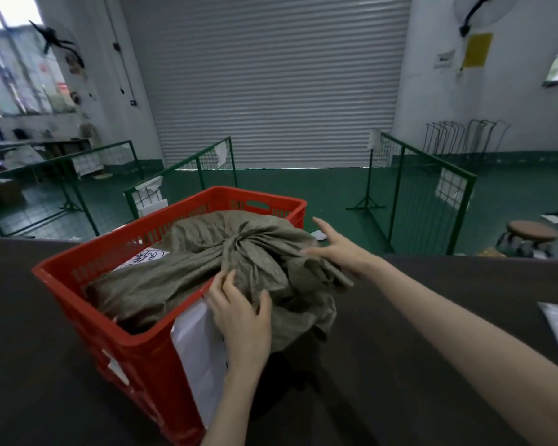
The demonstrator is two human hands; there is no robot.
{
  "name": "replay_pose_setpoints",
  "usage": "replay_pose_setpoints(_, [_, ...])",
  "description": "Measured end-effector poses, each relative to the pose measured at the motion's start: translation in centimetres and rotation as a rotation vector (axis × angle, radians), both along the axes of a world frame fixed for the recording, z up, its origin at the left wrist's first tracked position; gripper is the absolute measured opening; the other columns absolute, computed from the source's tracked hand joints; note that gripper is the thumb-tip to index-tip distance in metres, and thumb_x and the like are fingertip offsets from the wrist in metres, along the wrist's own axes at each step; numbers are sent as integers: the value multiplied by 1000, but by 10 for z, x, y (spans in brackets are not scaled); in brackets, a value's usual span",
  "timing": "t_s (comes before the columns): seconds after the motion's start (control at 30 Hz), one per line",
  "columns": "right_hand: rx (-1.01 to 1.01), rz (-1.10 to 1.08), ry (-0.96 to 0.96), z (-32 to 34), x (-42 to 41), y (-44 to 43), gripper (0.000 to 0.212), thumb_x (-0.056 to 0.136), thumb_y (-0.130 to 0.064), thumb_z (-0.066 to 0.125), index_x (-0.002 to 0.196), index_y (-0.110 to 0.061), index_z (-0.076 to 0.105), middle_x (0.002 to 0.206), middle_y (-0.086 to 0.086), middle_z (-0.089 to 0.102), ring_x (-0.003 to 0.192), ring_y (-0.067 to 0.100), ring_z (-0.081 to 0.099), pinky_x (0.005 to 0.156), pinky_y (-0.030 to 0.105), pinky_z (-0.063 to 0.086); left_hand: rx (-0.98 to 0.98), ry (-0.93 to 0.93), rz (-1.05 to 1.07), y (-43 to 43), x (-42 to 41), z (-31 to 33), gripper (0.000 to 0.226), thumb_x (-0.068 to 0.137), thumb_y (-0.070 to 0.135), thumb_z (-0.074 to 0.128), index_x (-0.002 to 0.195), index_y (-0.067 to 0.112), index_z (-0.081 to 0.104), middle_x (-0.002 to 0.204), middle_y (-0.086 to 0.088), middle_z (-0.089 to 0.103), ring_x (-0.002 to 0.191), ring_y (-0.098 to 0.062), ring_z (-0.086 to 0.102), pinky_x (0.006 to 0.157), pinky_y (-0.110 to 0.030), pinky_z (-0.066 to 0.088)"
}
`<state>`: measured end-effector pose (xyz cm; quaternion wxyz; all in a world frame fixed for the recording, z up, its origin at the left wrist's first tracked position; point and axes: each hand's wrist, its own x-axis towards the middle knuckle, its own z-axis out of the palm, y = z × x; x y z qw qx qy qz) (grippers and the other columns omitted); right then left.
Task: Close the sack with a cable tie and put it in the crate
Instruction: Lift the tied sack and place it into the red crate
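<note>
Two bare hands work at the near corner of a red slatted plastic crate (pixel 136 346) that stands on a dark brown worktop (pixel 416 333). Nearest, the left hand (pixel 242 317) presses on a fold of the olive-grey woven sack (pixel 181 278); its grip is half closed, thumb and fingers pinching the loose cloth where it spills over the crate's near rim, seemingly to push that overhang inside. Beside it a white sheet (pixel 197 336) hangs down the crate's outer wall, and its purpose cannot be read.

A little farther, the right hand (pixel 339 249) lies flat with fingers spread wide, holding nothing, its palm against the sack's bunched flap on the right side. That looks like steadying or tucking rather than lifting. The sack's mouth is gathered into a puckered neck near the middle, so it appears tied, though no cable tie can be made out. Most of the sack already sits in the crate, on top of a white paper with handwriting (pixel 149 255); only the near right part drapes outside.

Beyond the worktop are green wire-mesh barriers (pixel 432 188) on a green floor, then a closed grey roller shutter (pixel 271 82).
</note>
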<state>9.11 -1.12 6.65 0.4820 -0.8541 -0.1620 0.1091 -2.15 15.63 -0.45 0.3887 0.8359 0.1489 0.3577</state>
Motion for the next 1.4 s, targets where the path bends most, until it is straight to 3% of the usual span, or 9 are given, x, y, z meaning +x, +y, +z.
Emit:
replay_pose_setpoints(0.1, [113, 31, 93, -16, -11, 5, 93, 87, -12, 67, 152, -26, 2, 137, -6, 36, 118, 9, 42, 75, 3, 42, -399, -9, -20, -23, -2, -13, 66, 82, 15, 68, 136, 10, 31, 141, -13, 22, 128, -29, 28, 104, -38, 31])
replay_pose_setpoints(0.27, [77, 44, 123, -36, -14, 15, 74, 80, -6, 70, 143, -19, 36, 133, 5, 57, 114, 17, 57, 100, 33, 46, -1196, 69, -237, -22, 20, -34, 88, 74, 39, 76, 145, 26, 26, 144, -5, 42, 125, -24, 49, 105, -46, 42])
replay_pose_setpoints(0.37, [13, -26, 11, -44, -18, 14, 43, 74, -7, 69, 115, -13, 57, 113, 7, 68, 103, 22, 64, 96, 43, 51, -1385, 142, -520, -18, 26, -30, 64, 76, 40, 69, 133, 16, 52, 128, -9, 63, 116, -27, 60, 102, -46, 45])
replay_pose_setpoints(0.57, [-87, -15, -299, -50, -38, 12, 28, 78, -7, 69, 99, -10, 52, 97, 8, 68, 90, 20, 64, 70, 23, 49, -1429, 169, -586, -29, 41, -4, 40, 88, 30, 61, 123, 10, 62, 119, -13, 68, 110, -31, 64, 99, -49, 47])
replay_pose_setpoints(0.63, [-26, -9, -372, -49, -45, 8, 24, 80, -9, 69, 99, -10, 53, 93, 5, 70, 83, 14, 65, 63, 12, 46, -1222, 97, -453, -33, 47, 8, 32, 91, 15, 57, 121, 6, 60, 118, -15, 67, 106, -29, 64, 95, -47, 51])
replay_pose_setpoints(0.77, [51, -164, -532, -42, -47, 1, 47, 75, -24, 74, 116, -15, 52, 113, 3, 55, 102, 16, 55, 87, 35, 49, -570, 134, -409, -11, 56, 44, 24, 89, 15, 51, 113, 10, 56, 113, -12, 64, 105, -27, 60, 94, -44, 49])
replay_pose_setpoints(0.93, [15, -129, -232, -34, -31, 16, 92, 70, -40, 79, 145, -29, 28, 150, 2, 29, 138, 23, 29, 113, 50, 28, 370, 356, -213, 43, 61, 98, 15, 81, 23, 54, 90, 11, 58, 102, -20, 66, 96, -41, 60, 75, -39, 46])
replay_pose_setpoints(1.23, [427, 48, -110, -3, -29, 113, 16, 77, -24, 76, 86, -20, 64, 90, 0, 67, 84, 18, 65, 83, 41, 54, 1429, 276, -263, 114, 85, 150, 25, 92, 15, 44, 112, 17, 59, 121, -7, 51, 108, -29, 49, 85, -39, 40])
replay_pose_setpoints(1.4, [-88, 258, -424, 6, -14, 132, 24, 90, -28, 55, 101, -18, 74, 111, 2, 72, 110, 17, 60, 102, 35, 40, 1523, 269, -366, 145, 98, 142, 24, 90, 12, 47, 108, 20, 61, 122, 0, 53, 105, -23, 49, 82, -33, 37])
